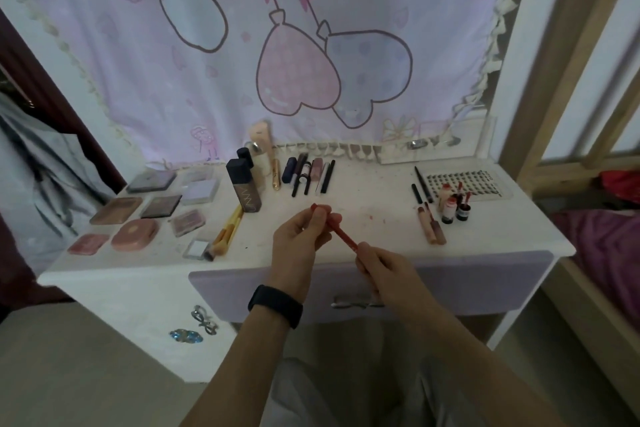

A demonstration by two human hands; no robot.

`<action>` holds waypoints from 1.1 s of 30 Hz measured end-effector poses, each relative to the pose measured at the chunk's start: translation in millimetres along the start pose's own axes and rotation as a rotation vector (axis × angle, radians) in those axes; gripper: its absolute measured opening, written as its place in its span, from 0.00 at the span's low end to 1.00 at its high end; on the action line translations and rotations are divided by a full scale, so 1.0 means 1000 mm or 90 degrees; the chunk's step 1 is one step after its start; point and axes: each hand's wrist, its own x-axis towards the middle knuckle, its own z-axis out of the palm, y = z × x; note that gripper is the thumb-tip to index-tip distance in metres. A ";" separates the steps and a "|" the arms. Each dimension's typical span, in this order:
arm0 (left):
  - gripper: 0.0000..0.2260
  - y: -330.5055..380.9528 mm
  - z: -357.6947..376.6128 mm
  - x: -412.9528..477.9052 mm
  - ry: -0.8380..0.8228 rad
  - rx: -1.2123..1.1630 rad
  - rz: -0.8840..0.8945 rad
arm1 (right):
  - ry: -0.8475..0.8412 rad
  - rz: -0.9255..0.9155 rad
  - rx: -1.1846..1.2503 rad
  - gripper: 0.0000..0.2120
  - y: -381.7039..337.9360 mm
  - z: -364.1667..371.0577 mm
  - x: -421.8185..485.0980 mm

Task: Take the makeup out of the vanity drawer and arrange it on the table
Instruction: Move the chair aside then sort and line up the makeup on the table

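While near closed drawer (450,282), pencil (343,235) between hands (298,239) (386,269)

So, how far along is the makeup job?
Mostly done, it seems: flat palettes lie in rows at the left, dark slim pencils line the back, small red lip bottles stand at the right. The left hand and the right hand hold a slim red pencil, not yet placed. The purple drawer front looks closed.

"UNNY" on the dark bottle (243,189)
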 end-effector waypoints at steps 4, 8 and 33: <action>0.10 0.015 -0.027 0.021 0.166 -0.205 -0.084 | 0.144 -0.081 -0.169 0.15 0.025 -0.010 -0.017; 0.13 0.028 -0.074 0.035 0.186 -0.048 -0.021 | 0.159 -0.016 -0.089 0.17 0.043 -0.034 -0.027; 0.07 -0.005 0.015 -0.003 -0.140 0.202 -0.069 | 0.179 -0.139 -0.096 0.04 0.013 -0.024 -0.001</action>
